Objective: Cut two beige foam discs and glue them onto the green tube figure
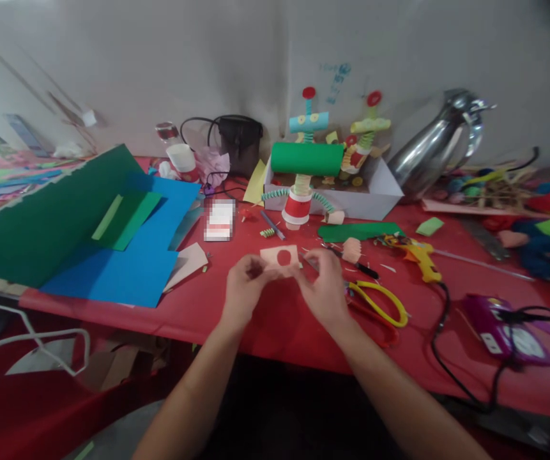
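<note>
**Small pale-peach rectangular paper card held at the hands above the red-covered table**

A pale grey wall closes the rear of the workplace. The table runs along it, its red cover scattered with scraps. At left, a large dark green sheet stands tilted beside a flat blue sheet. A polished silver metal jug leans at rear right, next to a low white box. A paper figure with a green tube and a red-and-white cup body stands before the box.

The left hand is nearly closed, thumb and fingers clamped on the card's left end. The right hand is half curled; its thumb tip meets the lower right corner, forefinger apart. Whether it grips cannot be told. Pliers with yellow and red handles lie near it, a yellow glue gun farther right.

The card's long axis runs left to right, right end slightly higher, broad face toward the wearer. It bears a red round area; hole or disc cannot be determined.
</note>
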Action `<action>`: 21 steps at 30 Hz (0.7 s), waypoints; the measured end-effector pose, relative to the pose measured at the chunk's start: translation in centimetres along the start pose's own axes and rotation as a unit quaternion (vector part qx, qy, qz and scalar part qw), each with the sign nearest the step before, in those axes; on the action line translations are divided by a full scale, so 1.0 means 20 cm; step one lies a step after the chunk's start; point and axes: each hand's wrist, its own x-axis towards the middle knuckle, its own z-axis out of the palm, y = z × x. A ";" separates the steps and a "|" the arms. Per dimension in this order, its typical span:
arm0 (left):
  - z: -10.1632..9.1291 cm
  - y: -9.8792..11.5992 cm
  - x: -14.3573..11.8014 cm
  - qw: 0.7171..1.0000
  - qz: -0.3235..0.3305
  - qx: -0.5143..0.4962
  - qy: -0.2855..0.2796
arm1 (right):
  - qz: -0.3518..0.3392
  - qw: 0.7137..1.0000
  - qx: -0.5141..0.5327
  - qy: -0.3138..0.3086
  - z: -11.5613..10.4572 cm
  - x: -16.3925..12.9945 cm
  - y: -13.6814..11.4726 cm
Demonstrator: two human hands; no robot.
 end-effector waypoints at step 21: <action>-0.01 0.09 -0.01 0.953 -0.173 -0.243 -0.057 | 0.269 0.886 0.370 -0.076 0.00 0.04 -0.04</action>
